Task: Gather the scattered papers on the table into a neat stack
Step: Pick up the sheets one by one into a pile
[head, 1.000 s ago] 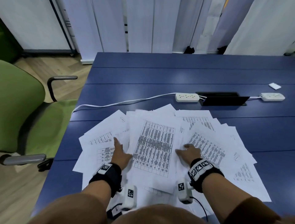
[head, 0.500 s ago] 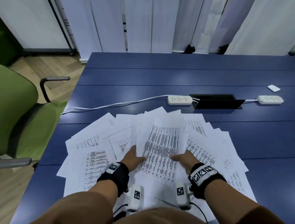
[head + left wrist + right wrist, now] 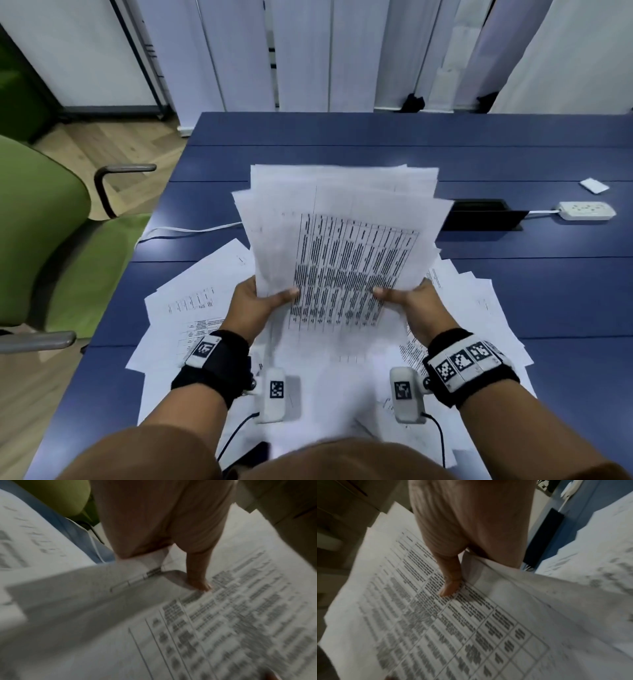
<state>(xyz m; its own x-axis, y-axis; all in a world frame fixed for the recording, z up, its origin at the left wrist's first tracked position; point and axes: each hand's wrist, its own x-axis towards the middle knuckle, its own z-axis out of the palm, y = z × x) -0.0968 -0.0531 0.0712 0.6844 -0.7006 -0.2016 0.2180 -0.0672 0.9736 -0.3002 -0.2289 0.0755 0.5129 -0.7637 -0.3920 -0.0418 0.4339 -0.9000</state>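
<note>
A loose bundle of white printed sheets (image 3: 342, 246) stands tilted up above the blue table (image 3: 513, 291), its top sheet covered by a dense table of text. My left hand (image 3: 260, 305) grips its lower left edge, thumb on the front (image 3: 199, 582). My right hand (image 3: 407, 301) grips the lower right edge the same way, thumb pressed on the print (image 3: 450, 588). The sheets in the bundle are fanned and uneven at the top. More scattered papers (image 3: 191, 308) lie flat on the table beneath and to both sides (image 3: 486, 308).
A green chair (image 3: 41, 233) stands at the table's left. A white cable (image 3: 191, 229) crosses the table; a power strip (image 3: 587, 210) and a dark cable hatch (image 3: 486, 219) lie behind the bundle on the right. A small white card (image 3: 594, 186) lies far right.
Both hands slid inward across the flat papers, took hold of a bundle from the middle and lifted it up off the table to stand tilted before me.
</note>
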